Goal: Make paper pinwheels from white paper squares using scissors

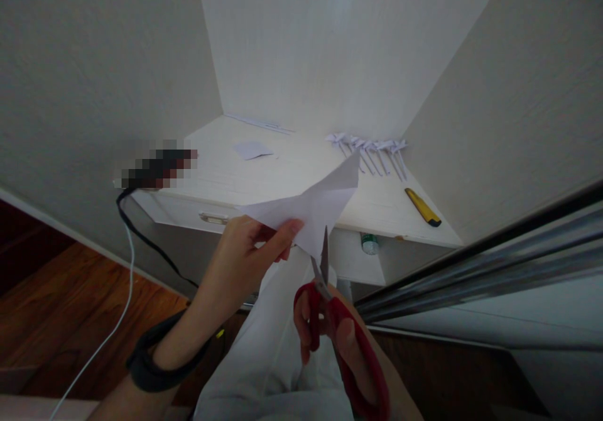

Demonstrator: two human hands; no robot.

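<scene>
My left hand (259, 242) pinches a creased white sheet of paper (313, 210) between thumb and fingers, holding it up in front of the shelf edge. Red-handled scissors (325, 276) sit in my right hand (325, 327), its fingers through the loops. Their blades are spread and point away from me, at the paper's lower corner. Whether the blades are cutting there I cannot tell. Several folded paper pinwheel-like shapes on thin paper sticks (374, 147) lie in a row at the shelf's back right. A small piece of paper (253, 150) lies further left.
The white shelf (211, 176) has walls on three sides. A yellow utility knife (423, 207) rests at its right edge, thin paper sticks (259, 124) at the back. A blurred dark object (157, 166) with cables stands left. A green-capped bottle (370, 244) shows below.
</scene>
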